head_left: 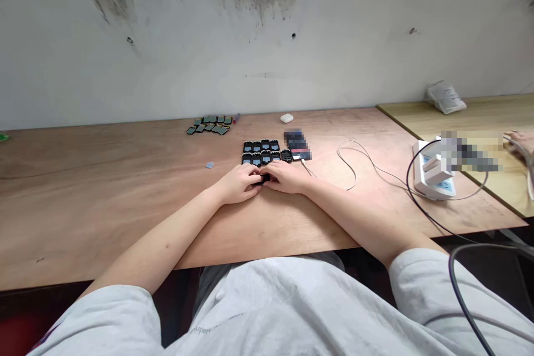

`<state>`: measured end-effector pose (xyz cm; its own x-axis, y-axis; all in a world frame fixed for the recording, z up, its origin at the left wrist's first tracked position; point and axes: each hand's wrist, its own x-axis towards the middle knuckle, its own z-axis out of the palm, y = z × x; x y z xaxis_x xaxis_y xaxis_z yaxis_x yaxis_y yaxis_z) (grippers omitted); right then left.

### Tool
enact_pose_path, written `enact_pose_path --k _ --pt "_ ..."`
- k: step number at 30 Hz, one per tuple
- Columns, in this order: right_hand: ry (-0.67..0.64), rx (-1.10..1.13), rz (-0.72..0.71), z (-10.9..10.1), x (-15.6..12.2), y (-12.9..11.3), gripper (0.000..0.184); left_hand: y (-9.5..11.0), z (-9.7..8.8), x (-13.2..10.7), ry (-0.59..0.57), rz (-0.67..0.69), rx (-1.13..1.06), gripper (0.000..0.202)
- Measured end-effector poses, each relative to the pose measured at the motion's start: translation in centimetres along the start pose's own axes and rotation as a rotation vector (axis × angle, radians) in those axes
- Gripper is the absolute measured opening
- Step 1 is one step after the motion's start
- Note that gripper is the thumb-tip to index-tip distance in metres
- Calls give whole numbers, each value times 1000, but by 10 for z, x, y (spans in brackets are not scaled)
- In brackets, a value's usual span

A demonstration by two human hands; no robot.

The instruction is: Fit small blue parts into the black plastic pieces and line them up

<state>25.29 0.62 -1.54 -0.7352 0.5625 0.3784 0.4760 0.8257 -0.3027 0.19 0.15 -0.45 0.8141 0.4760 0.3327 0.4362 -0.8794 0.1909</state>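
Left hand (238,183) and right hand (287,177) together on the tabletop (125,200), both clasping a small black part (264,178), black modules (263,152) just beyond.

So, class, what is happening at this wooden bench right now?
A person's left hand and right hand meet over one small black part, held between their fingertips on the plywood table. Just beyond lies a block of small black blue-faced modules. Farther back sits a loose cluster of flat greenish pieces, and a thin white cable loops to the right.
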Motion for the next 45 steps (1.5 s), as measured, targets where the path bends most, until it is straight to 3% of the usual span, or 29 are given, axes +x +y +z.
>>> enact_pose_path --k 8,11,14,18,21,23,28,34,37,43,45 --pt "1 21 -7 2 -2 2 33 -5 3 -6 107 4 -148 20" --pt "60 9 -1 2 -4 0 41 -9 5 -7 174 -7 -150 22" --pt "154 -39 8 0 -7 -3 49 -22 4 -10 313 -136 -123 24" --pt "139 -93 -26 -1 -8 -4 47 -48 1 -12 471 -464 58 24" --pt "40 -161 -104 -1 -6 -9 32 -64 0 -8 405 -759 212 24" --pt "-31 -216 -155 -1 -5 -16 23 -70 1 -4 302 -870 273 26" --pt "-104 -236 -265 3 -1 -36 27 -71 5 10 199 -883 350 34" --pt "-93 -214 -261 3 0 -29 24 -73 8 19 142 -794 310 47" --pt "-72 -277 -158 1 -1 -26 24 -76 9 17 119 -746 257 54" --pt "87 -506 422 -4 -3 -20 25 -77 9 12 87 -688 196 57" --pt "121 -541 555 -4 -4 -13 30 -76 8 13 75 -672 178 58"
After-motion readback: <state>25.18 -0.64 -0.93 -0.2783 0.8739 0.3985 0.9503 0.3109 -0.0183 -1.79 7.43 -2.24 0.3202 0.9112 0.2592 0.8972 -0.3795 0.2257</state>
